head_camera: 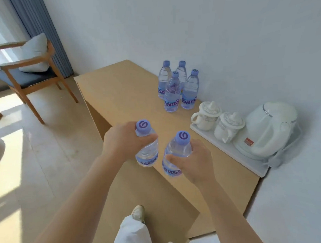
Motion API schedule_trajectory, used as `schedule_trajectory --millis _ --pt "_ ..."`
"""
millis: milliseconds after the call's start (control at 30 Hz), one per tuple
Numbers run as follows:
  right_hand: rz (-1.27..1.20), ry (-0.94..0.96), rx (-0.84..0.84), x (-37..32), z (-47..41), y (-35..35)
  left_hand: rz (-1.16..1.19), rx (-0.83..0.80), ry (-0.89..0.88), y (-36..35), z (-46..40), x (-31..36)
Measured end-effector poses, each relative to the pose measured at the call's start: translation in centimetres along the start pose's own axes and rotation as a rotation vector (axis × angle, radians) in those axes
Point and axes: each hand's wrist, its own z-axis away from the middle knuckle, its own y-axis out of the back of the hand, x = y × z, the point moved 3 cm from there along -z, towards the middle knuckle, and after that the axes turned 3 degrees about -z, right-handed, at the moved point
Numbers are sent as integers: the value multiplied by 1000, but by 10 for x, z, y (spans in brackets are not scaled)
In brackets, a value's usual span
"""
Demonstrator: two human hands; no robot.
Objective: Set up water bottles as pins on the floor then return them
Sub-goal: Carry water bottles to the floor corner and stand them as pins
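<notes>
Two bare forearms are seen rising from the bottom of the frame, with no sleeves on them. Loose white fabric trousers are worn, visible at bottom centre. A beige low shoe is seen just above them.

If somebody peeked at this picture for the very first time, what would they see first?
Right in the middle, the left hand and right hand each grip a water bottle with a purple cap, the left bottle and the right bottle, held over the near edge of the wooden table. Behind them, four more bottles stand together by the wall. To the right, a white kettle and two white cups sit on a tray.
</notes>
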Motion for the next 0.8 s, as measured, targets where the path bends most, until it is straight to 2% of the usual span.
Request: schedule_trajectory --millis 133,400,600,800 --pt "-4 -169 66 8 -50 -15 33 -126 -99 -16 -76 9" --pt "-9 -312 305 18 -139 -32 74 -323 -246 -46 -194 31" --pt "4 -363 448 28 -186 -40 54 -384 -300 -76 -245 48" --pt "2 -359 492 34 -225 -38 -13 -367 -396 -95 -274 64"
